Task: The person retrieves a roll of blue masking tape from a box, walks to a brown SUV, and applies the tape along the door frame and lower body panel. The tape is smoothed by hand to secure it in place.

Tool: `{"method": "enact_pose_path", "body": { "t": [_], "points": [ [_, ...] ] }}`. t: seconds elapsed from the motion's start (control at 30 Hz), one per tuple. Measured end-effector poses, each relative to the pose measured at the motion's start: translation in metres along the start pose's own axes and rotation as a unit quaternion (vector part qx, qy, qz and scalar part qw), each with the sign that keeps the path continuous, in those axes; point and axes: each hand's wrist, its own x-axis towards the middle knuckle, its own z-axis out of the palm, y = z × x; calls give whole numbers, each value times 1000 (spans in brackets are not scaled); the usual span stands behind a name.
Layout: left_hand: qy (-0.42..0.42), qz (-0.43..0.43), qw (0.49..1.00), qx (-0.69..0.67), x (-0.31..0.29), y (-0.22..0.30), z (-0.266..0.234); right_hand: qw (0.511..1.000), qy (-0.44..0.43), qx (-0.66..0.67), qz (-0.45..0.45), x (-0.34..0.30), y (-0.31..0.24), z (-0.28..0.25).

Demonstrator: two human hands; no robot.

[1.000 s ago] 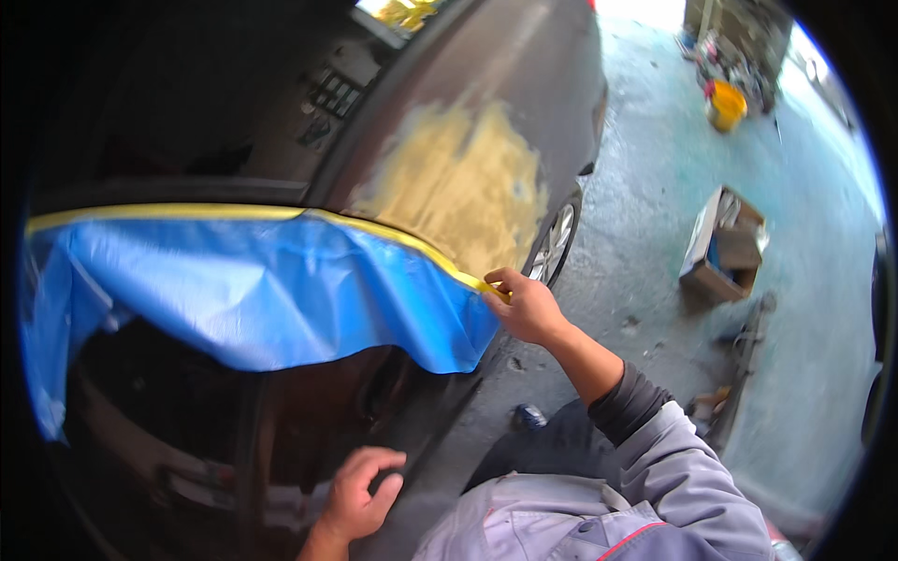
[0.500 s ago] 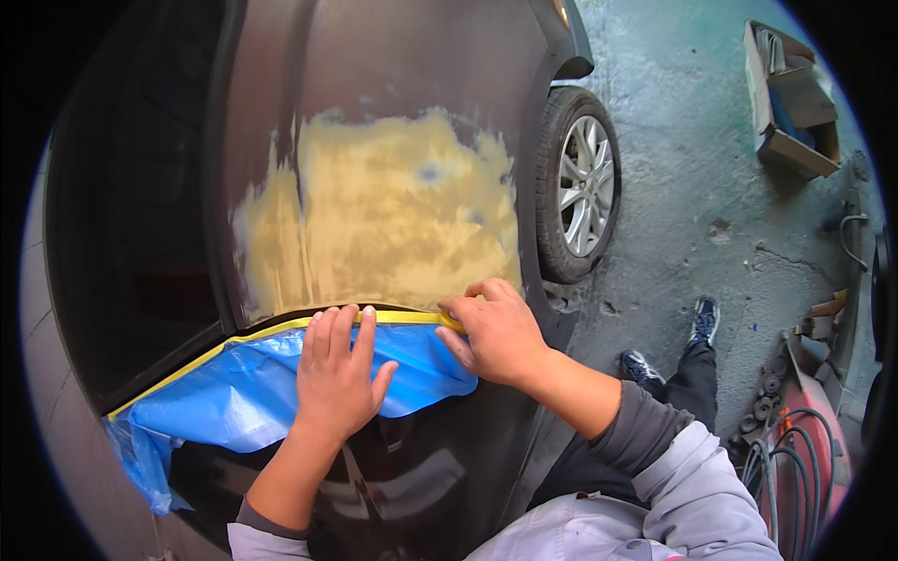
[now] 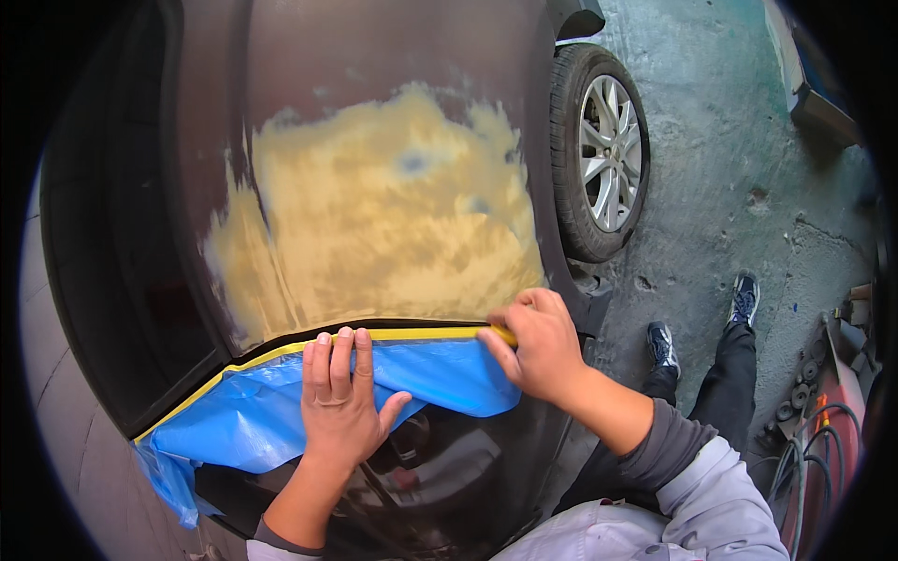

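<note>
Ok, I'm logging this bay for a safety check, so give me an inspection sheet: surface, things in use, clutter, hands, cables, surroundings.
Surface: dark car body with a blotchy, yellowish patch.
Things in use: yellow tape along the upper edge of a blue plastic sheet; the sheet is creased.
Clutter: box at upper right, cut off by the rim; small round parts on the floor.
Hands: left hand over the sheet, fingertips at the tape; right hand pinching the tape's right end.
Cables: cables or hoses looped by a red object.
Surroundings: car wheel, worn floor.
</note>
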Motion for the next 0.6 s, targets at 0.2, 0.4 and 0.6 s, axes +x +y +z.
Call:
{"method": "enact_pose_path", "body": {
  "t": [0.2, 0.4, 0.6],
  "points": [
    [-1, 16, 1000, 2, 7, 4, -5, 992, -69, -16, 105, 3, 2, 31],
    [17, 76, 997, -9, 25, 8, -6, 977, -123, -12, 174, -1, 2, 39],
    [11, 123, 992, -23, 37, 18, -6, 979, -119, 2, 167, -16, 17, 45]
  ]
}}
